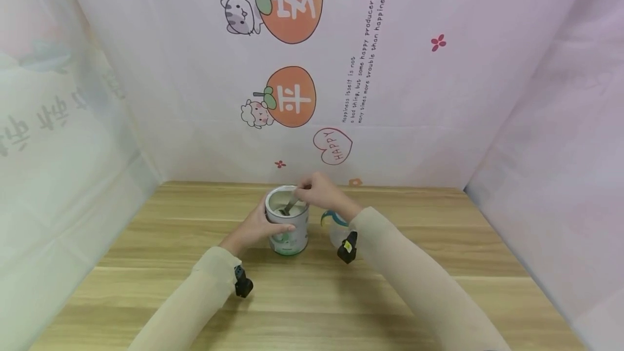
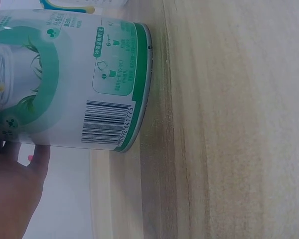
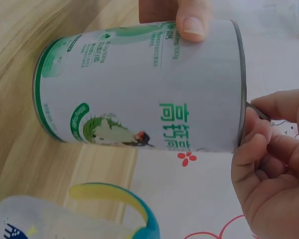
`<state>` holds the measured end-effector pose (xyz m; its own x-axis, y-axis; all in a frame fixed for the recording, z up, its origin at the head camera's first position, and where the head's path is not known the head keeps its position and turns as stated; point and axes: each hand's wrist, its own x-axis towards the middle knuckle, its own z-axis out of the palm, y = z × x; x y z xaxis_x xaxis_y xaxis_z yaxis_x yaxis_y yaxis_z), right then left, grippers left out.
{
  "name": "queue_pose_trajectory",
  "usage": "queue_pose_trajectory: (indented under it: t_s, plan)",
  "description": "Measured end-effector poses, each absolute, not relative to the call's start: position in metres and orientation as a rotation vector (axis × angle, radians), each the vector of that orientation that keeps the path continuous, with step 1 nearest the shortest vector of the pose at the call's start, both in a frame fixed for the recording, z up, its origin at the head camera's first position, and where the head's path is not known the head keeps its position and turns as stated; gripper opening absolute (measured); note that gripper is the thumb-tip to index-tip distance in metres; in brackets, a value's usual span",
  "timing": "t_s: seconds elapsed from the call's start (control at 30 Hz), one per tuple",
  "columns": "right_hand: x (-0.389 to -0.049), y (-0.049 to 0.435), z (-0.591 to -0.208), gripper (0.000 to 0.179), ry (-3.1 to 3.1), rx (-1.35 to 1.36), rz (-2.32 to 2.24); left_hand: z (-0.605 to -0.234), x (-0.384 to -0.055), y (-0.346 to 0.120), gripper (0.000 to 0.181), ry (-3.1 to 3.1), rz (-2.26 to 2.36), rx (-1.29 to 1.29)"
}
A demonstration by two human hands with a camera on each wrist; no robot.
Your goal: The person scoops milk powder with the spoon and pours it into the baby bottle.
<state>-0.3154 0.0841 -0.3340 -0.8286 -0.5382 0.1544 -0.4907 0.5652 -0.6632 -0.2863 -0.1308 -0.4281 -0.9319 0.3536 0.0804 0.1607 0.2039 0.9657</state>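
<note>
A white and green milk powder can [image 1: 288,240] stands upright on the wooden table with its top uncovered. My left hand [image 1: 258,225] grips it from the left, the thumb across its front; the left wrist view shows the barcode side of the can [image 2: 65,74]. My right hand [image 1: 322,193] is at the rim, pinching the handle of a spoon [image 1: 291,203] that slants down inside the can. The right wrist view shows the curled fingers of the right hand [image 3: 276,159] against the rim, with most of the spoon hidden behind the can wall.
Just right of the can stands a clear baby bottle [image 1: 336,230] with a blue and yellow handle [image 3: 114,194], partly covered by the right forearm. A printed white cloth [image 1: 404,85] hangs behind the wooden table [image 1: 292,302] and along both sides.
</note>
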Motion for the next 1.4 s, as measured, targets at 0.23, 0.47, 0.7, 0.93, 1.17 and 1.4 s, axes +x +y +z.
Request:
queue_pose_trajectory:
  t_s: [0.23,0.47,0.7,0.93,1.17,1.4]
  plan:
    - [-0.314,0.095,-0.336,0.028,2.644,-0.676,-1.279,-0.429,-0.286,-0.129,0.098,2.330,1.810,0.472]
    - [-0.316,0.102,-0.337,0.025,2.557,-0.536,-1.411,-0.429,-0.286,-0.130,0.101,2.334,1.808,0.455]
    - [-0.316,0.104,-0.336,0.023,2.469,-0.448,-1.516,-0.428,-0.286,-0.130,0.102,2.335,1.824,0.447]
    - [-0.317,0.107,-0.336,0.023,2.399,-0.395,-1.586,-0.427,-0.284,-0.129,0.103,2.346,1.834,0.440]
    - [-0.317,0.110,-0.335,0.024,2.412,-0.405,-1.591,-0.429,-0.284,-0.129,0.103,2.345,1.832,0.456]
    - [-0.317,0.112,-0.336,0.024,2.408,-0.407,-1.588,-0.429,-0.285,-0.129,0.103,2.349,1.828,0.448]
